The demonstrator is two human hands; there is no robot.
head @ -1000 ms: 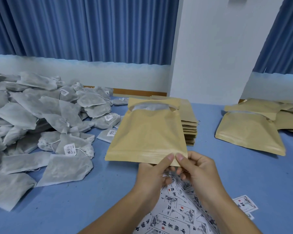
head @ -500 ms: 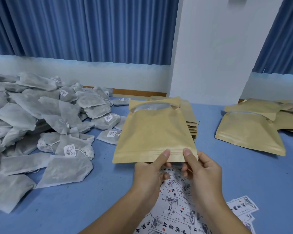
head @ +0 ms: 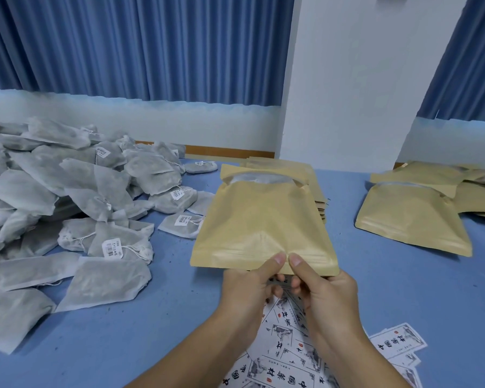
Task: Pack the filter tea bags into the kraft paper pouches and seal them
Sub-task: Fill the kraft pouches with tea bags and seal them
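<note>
Hands are meeting at the kraft pouch (head: pixel 261 228), left hand (head: pixel 245 289) and right hand (head: pixel 324 295) both pinching its near edge; a grey tea bag, probably, is peeking from its far mouth; tea bag pile (head: pixel 67 203) is lying left of it.

I hold a tan kraft pouch (head: pixel 263 228) tilted away from me, its near edge pinched by my left hand (head: pixel 249 287) and right hand (head: pixel 325 289), thumbs on top. Its far mouth gapes over a grey tea bag inside (head: pixel 259 179). A heap of grey filter tea bags (head: pixel 67 191), some with white tags on strings, lies at my left. A stack of flat pouches (head: pixel 319 204) sits just behind the one I hold. Filled pouches (head: pixel 412 217) lie well to my right.
</note>
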